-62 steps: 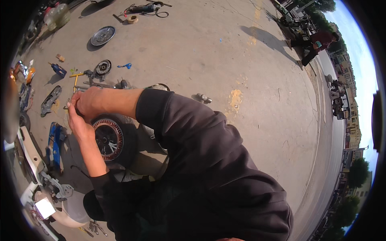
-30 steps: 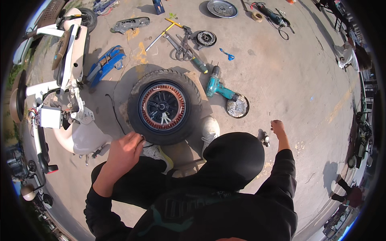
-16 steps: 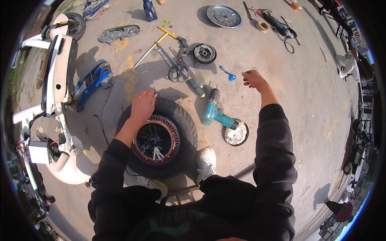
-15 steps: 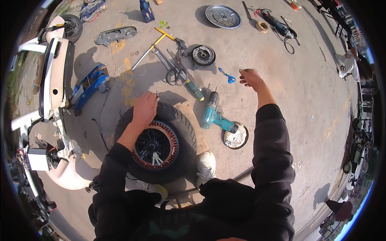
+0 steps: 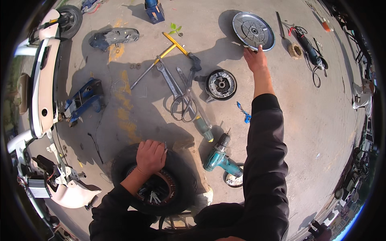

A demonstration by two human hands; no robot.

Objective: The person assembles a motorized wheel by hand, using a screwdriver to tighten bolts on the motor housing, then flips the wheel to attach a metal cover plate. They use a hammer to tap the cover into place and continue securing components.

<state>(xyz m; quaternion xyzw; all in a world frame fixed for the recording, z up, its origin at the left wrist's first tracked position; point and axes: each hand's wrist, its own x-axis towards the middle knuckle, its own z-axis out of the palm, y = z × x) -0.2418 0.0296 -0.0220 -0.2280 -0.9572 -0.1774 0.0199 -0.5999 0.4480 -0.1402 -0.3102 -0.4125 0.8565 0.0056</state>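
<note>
1 tan roll (image 5: 295,51) sits beside 1 corded grinder (image 5: 307,47); 1 green sprig (image 5: 175,29) is near 1 blue box (image 5: 155,14).

Wheel (image 5: 184,182) partly hidden under left grip (image 5: 151,156), slim piece (image 5: 165,147) held there too small for naming, blue container (image 5: 155,13) cut by upper edge, dish (image 5: 233,180) partly behind drill (image 5: 220,157)

- Disc cover (image 5: 247,28): smooth grey metal; from here I read it glossy.
- Tyre (image 5: 185,178): matt black rubber.
- Drill (image 5: 218,159): teal plastic housing.
- Wrench (image 5: 169,81): bare metal, dull sheen.
- Sleeve (image 5: 265,160): matt black cloth.
- Ground (image 5: 309,120): rough concrete.
</note>
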